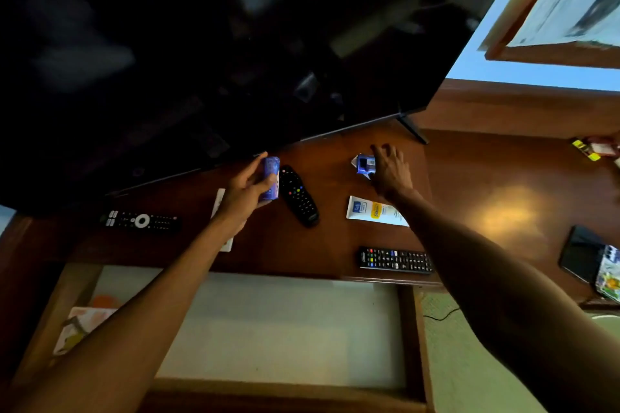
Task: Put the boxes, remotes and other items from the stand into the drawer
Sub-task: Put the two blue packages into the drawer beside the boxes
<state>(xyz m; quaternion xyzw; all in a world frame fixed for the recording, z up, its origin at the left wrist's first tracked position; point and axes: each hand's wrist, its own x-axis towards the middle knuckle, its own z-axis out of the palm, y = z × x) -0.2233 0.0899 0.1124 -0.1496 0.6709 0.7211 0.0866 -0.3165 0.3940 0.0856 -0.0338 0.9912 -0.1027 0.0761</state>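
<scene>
Two hands out: your left hand (246, 189) fingers hold purple box (271, 178); right hand (391, 171) fingers spread wide on blue box (365, 164), tabletop (335, 241) rear edge.

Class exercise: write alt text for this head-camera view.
Over an open wooden drawer, the left hand holds a small purple box while the right hand reaches a blue-and-white box; three black remotes lie nearby.

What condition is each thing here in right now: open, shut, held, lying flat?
Drawer: pulled open.
Left hand: closed around the purple box, held off the stand.
Right hand: spread over the small blue box, grip unclear.
Curved remote: lying flat.
White tube: lying flat.
Remote with white ring: lying flat.
Long remote: flat, near the front edge.
TV: screen dark.
</scene>
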